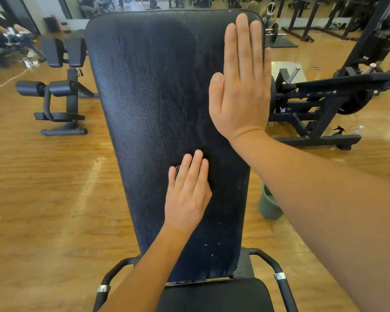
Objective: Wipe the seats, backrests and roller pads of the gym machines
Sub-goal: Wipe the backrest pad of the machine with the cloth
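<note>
Backrest [158,97] of black, pebbled vinyl fills the middle of the view, tilted away from the person and widening toward its rounded top. Below its lower edge lies the black seat [214,296] of the same bench, with dark tube rails on either side. Left of the backrest, standing apart on the wooden floor [54,188], is a black machine with two roller pads [43,88]. Right of the backrest stands a low black plate-loaded machine [320,102].

The right hand [241,86] lies flat against the backrest's upper right edge, fingers straight and together, grasping nothing. The left hand [188,194] presses flat on the backrest's lower middle, fingers straight and released. A small dark-red object [178,171] peeks out from under its outer fingers; what it is cannot be told.

A green bucket [268,206] sits on the floor just right of the backrest's lower part, half hidden by the right forearm. Farther right of the backrest, by the low machine's base, stands a green spray bottle [338,129].
</note>
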Motion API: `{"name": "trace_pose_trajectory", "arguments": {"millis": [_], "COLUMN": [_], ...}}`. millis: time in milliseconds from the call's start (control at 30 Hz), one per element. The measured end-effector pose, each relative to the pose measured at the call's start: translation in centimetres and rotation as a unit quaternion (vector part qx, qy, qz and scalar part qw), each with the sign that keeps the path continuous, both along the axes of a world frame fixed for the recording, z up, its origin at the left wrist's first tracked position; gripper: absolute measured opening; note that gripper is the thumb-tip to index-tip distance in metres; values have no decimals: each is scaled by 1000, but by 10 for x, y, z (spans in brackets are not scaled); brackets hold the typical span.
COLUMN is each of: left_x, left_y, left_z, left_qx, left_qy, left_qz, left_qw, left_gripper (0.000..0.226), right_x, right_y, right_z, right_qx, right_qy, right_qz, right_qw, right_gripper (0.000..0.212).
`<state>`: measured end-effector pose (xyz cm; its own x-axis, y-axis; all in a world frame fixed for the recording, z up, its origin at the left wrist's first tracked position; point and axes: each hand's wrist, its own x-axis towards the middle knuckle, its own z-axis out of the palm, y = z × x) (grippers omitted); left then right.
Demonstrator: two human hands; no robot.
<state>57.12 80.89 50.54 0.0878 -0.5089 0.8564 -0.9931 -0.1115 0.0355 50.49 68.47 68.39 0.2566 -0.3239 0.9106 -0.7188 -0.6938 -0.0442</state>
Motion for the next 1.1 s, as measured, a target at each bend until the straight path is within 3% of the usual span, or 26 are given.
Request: {"name": "trace_pose_trajectory", "arguments": {"millis": [167, 367, 433, 533, 733, 933, 1100], "left_x": [2, 2, 2, 2, -3, -15, -17], "left_y": [1, -3, -5, -5, -2, 38, 30], "left_z": [-3, -9, -10, -11, -16, -76, -57], "left_qx": [-1, -36, -46, -57, -63, 46, 37], "left_qy": [-10, -9, -11, -8, 18, 9, 38], "left_qz": [-7, -10, -13, -5, -13, -13, -7], "left_qw": [1000, 999, 999, 998, 998, 999, 999], "left_gripper": [40, 45, 44, 44, 45, 52, 49], "right_x": [-19, -83, -79, -60, -54, -53, -52], "right_y": [23, 79, 72, 58, 50, 50, 51], "right_z": [-8, -128, -165, -193, -203, -203, -204], "right_qx": [65, 111, 131, 112, 69, 65, 65], "right_qy": [-5, 46, 74, 43, 7, 9, 9], "right_qz": [66, 111, 96, 96, 106, 96, 94], "right_qw": [996, 987, 984, 988, 992, 993, 993], "right_gripper": [60, 56, 59, 63, 58, 56, 55]}}
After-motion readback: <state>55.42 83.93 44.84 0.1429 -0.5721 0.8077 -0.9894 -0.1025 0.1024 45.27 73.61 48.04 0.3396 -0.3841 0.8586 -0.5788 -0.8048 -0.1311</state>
